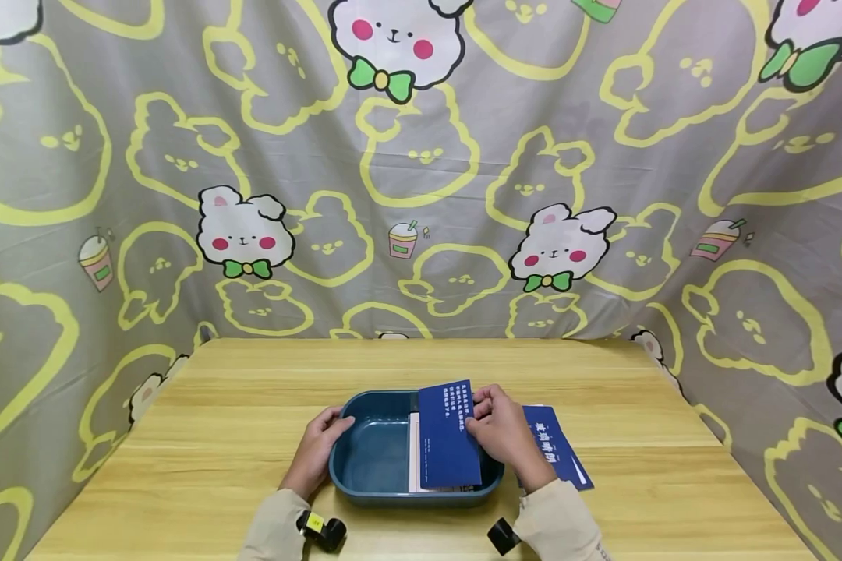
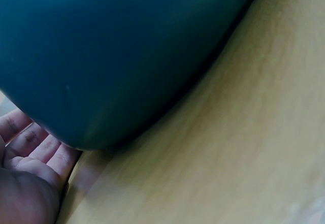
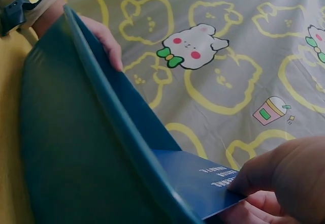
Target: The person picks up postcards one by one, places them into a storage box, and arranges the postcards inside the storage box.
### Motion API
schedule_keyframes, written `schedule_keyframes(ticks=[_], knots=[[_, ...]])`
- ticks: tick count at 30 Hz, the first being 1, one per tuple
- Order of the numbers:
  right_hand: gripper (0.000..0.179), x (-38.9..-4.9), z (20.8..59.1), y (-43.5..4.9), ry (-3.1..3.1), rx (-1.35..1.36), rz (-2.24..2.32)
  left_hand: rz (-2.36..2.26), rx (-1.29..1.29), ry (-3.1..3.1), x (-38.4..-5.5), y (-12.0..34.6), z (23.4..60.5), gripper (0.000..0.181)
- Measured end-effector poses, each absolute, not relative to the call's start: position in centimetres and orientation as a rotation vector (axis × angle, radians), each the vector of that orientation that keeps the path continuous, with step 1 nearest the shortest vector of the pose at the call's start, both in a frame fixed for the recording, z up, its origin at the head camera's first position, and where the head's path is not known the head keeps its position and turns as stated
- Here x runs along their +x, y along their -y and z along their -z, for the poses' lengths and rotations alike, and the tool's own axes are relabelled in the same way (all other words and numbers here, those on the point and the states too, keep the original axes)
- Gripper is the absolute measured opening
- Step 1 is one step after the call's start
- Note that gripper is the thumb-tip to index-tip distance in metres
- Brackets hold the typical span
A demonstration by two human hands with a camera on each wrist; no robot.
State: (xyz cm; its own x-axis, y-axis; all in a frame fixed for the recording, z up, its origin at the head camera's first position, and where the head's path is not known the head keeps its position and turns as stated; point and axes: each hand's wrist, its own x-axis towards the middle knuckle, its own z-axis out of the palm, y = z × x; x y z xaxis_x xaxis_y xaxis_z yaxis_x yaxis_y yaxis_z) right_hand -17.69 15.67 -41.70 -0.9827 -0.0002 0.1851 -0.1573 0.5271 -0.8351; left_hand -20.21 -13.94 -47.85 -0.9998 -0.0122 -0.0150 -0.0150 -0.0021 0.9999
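A dark teal rectangular basin [image 1: 372, 456] with rounded corners stands on the table. At its left end my left hand [image 1: 320, 446] grips the rim, thumb over the edge and fingers along the outer wall; in the left wrist view those fingers [image 2: 43, 148] lie under the basin's curved side. My right hand [image 1: 501, 428] pinches the right edge of a blue printed card [image 1: 449, 444] with white lettering, tilted above the basin's right half. Beneath that card, a pale printed sheet [image 1: 414, 452] shows in part inside the basin. The right wrist view shows thumb and fingers on the blue card [image 3: 203, 181].
Another blue printed item [image 1: 557, 448] with white characters lies on the wooden table [image 1: 203, 436] right of the basin, partly behind my right hand and forearm. A patterned grey curtain [image 1: 421, 226] hangs behind the table and at both sides.
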Motion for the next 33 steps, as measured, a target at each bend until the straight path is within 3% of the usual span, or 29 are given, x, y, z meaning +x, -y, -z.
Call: schedule_keyframes(ticks=[15, 33], knots=[[0.018, -17.3, 42.3, -14.7, 2.648, 0.324, -0.961, -2.199, -0.025, -2.221, -20.4, 13.8, 47.7, 0.038], [0.007, -16.8, 41.3, -15.1, 2.818, 0.359, -0.981, -2.197, -0.024, -2.235, -20.3, 13.8, 47.7, 0.036]])
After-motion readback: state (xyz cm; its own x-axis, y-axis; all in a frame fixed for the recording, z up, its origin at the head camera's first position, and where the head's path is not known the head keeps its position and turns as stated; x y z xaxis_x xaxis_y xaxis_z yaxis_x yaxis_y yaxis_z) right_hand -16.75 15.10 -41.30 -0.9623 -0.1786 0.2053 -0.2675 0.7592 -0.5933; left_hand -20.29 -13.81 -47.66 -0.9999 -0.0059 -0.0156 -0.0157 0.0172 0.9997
